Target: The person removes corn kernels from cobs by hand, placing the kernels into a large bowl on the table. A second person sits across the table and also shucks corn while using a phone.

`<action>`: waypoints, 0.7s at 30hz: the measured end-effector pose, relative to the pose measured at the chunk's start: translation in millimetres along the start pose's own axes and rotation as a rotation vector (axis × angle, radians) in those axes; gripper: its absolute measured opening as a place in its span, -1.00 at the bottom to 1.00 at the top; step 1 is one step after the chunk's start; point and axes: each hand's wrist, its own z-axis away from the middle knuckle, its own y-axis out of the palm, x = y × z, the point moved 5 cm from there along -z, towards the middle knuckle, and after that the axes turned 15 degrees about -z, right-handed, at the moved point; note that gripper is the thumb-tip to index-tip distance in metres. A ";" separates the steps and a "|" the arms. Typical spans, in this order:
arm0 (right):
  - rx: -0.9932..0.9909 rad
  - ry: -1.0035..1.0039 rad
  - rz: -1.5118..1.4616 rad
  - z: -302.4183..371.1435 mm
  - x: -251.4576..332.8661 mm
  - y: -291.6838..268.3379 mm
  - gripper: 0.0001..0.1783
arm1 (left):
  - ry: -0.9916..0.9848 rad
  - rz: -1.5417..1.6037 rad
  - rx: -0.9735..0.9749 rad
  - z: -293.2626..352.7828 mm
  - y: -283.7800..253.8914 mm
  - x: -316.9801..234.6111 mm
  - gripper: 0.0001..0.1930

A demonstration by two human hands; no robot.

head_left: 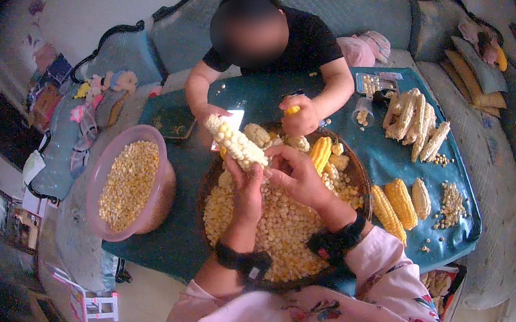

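Note:
A pale corn cob [234,143], with many of its kernels still on, tilts over a wide round basket [366,191]. My left hand [247,182] is closed round the cob's near part from below. The curled fingers of my right hand [300,178] grip the cob's near end; their tips are partly hidden. Beneath my wrists lies a heap of loose kernels [287,236] in the basket. A yellow corn cob [320,153] and several pale cobs lie along its far side. Across the table, a person's hand [301,118] holds a piece of yellow corn.
A pink tub [94,195] of kernels stands at the left. On the green-covered table [362,158], stripped cobs [414,120] are piled at the far right, with yellow cobs [399,204] and loose kernels [451,205] nearer. A couch [176,39] lines the far side.

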 end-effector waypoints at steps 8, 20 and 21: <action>0.074 0.035 -0.060 -1.2 -10.6 -7.2 -0.77 | -0.009 -0.018 0.023 4.4 4.9 -0.3 -0.29; -0.039 -0.283 0.367 1.9 2.4 0.3 -0.72 | 0.045 -0.204 0.097 0.5 5.1 -8.7 -0.36; -0.032 -0.200 0.373 1.9 -1.5 0.9 -0.72 | 0.053 -0.339 0.097 2.5 7.2 -15.4 -0.37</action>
